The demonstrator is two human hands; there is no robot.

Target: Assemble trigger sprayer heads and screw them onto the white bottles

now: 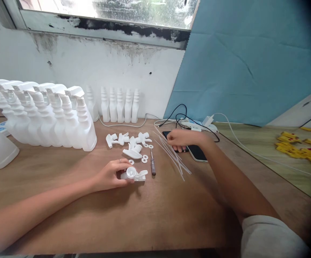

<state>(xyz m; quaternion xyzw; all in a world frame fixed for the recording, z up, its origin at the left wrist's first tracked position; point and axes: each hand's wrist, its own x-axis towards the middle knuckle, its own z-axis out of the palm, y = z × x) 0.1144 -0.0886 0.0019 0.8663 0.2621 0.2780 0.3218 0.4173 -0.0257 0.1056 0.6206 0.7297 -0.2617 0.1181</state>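
Observation:
My left hand (109, 175) rests on the wooden table (150, 215) with its fingers closed around a white trigger sprayer head (134, 174). Further right, my right hand (183, 139) hovers palm down over a bundle of thin clear dip tubes (171, 154) and a black phone (195, 150); its fingers curl downward, and what they touch is hidden. Several loose white sprayer heads (130, 141) and small white washers (144, 158) lie between the hands. A small screwdriver (152, 164) lies beside the held sprayer head.
Several white spray bottles with triggers (50, 118) stand in a row at the left. Capless white bottles (120, 105) line the wall. Cables and a white power strip (198, 123) lie behind the phone. Yellow parts (303, 147) sit on the table at the right.

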